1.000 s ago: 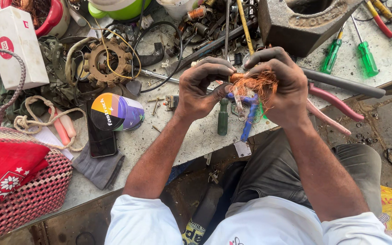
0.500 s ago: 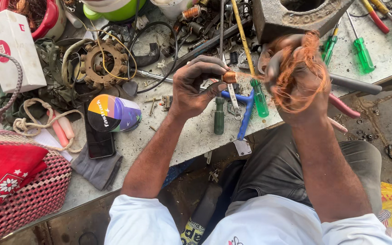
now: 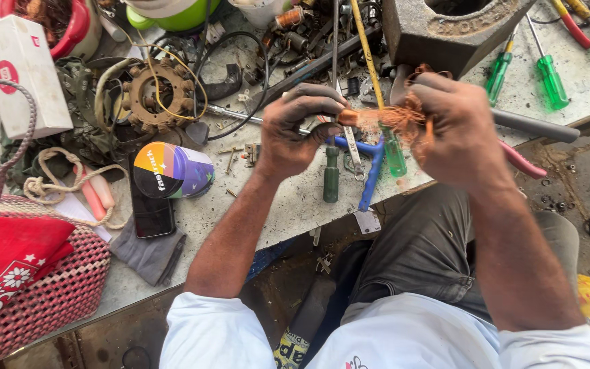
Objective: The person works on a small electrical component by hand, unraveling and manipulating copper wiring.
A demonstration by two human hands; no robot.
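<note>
My left hand (image 3: 298, 130) is closed around a small part wound with copper wire (image 3: 347, 117), held above the workbench (image 3: 288, 205). My right hand (image 3: 460, 130) grips a loose bunch of thin copper wire (image 3: 399, 119) that runs from that part. The two hands are close together, a short stretch of wire between them. Under them lie a dark green screwdriver (image 3: 331, 176), a light green screwdriver (image 3: 395, 154) and a blue-handled tool (image 3: 371, 167).
A toothed stator ring (image 3: 157, 96) sits at the back left. A round multicoloured case (image 3: 171, 171) and a black phone (image 3: 150, 212) lie left. A woven red basket (image 3: 42, 294) is at the near left. A heavy metal block (image 3: 452, 31) and green screwdrivers (image 3: 549, 78) stand right.
My right hand pulled the copper wire up and to the right, then came back down beside my left hand. My left hand stayed nearly in place.
</note>
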